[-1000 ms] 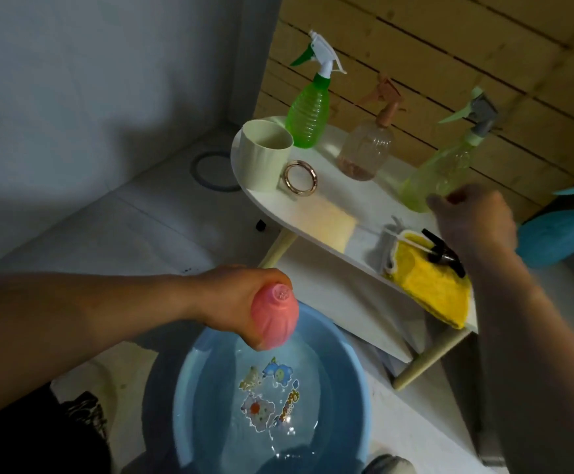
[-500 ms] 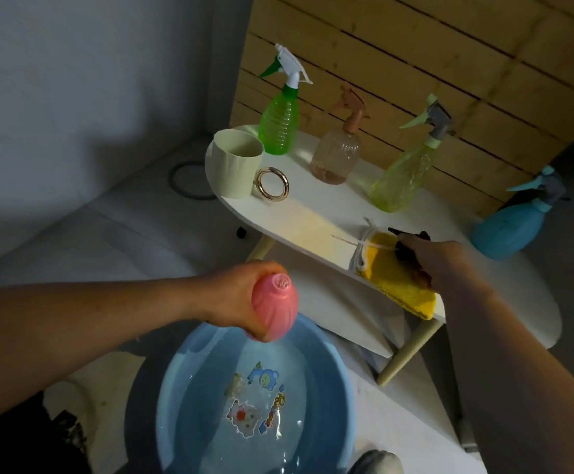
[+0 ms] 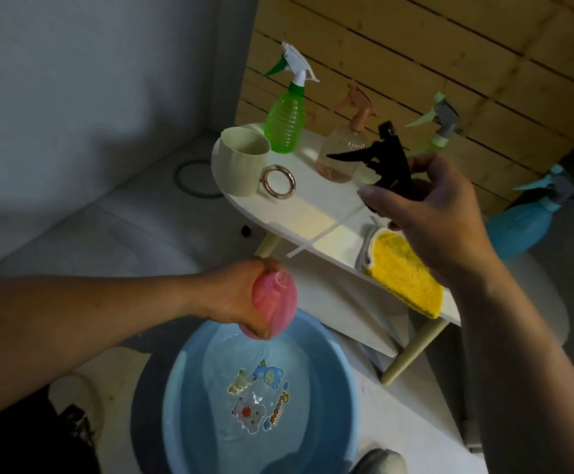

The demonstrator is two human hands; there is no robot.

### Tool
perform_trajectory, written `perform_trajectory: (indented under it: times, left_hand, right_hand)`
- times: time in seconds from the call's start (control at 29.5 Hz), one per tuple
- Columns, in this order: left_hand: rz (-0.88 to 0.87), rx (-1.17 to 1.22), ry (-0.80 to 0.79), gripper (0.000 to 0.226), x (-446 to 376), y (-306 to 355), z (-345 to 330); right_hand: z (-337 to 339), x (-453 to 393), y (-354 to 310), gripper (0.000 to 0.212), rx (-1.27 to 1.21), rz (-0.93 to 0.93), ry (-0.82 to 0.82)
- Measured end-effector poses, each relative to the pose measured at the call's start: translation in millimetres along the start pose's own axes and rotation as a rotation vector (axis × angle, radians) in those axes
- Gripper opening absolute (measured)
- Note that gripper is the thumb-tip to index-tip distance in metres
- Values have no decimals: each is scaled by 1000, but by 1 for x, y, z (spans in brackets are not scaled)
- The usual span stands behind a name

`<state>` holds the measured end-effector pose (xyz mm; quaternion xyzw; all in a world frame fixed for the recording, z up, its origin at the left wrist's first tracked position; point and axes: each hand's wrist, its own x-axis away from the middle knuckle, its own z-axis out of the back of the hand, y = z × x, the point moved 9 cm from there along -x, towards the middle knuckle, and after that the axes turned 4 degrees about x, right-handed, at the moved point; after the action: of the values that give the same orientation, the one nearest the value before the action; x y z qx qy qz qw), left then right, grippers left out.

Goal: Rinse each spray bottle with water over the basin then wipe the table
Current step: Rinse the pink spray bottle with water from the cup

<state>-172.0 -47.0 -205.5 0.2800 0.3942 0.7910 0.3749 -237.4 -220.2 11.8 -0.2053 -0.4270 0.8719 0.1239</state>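
Spray bottles number five: green (image 3: 284, 123), peach (image 3: 342, 155) and pale yellow-green (image 3: 441, 136) on the table (image 3: 312, 213), blue (image 3: 524, 224) beyond it, and pink (image 3: 273, 302), gripped by the left hand (image 3: 237, 295) above the basin (image 3: 326, 398). Right hand (image 3: 436, 213) now grasps the black sprayer head (image 3: 386, 159), lifted off the one yellow cloth (image 3: 405, 271).

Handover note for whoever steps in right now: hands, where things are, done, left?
Left hand grips the pink bottle, headless, above the basin.
Right hand holds the black spray head above the table.
Green bottle, peach bottle, cup and yellow cloth are on the table.
Done: cannot tell.
Left: refit head, other bottles, wipe table.
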Motion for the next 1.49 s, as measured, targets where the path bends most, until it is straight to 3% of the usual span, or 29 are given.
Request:
perform_trajectory:
  times: [0.24,0.54,0.78,0.95,1.49]
  left_hand:
    - [-14,15,24,95,-3,-4,2]
    - [-28,-3,46,91,2,13,6]
    - [-49,112,-25,72,4,22,-6]
    - [-74,111,-5,85,7,30,-4]
    - [-147,31,251,92,-73,138,75]
  right_hand:
    - [-21,29,-24,41,114,122,-106]
    - [-65,54,4,41,222,156,-269]
    - [-87,69,25,38,273,203,-388]
    - [-78,64,28,33,204,179,-416]
    - [6,-38,15,41,-335,179,-99]
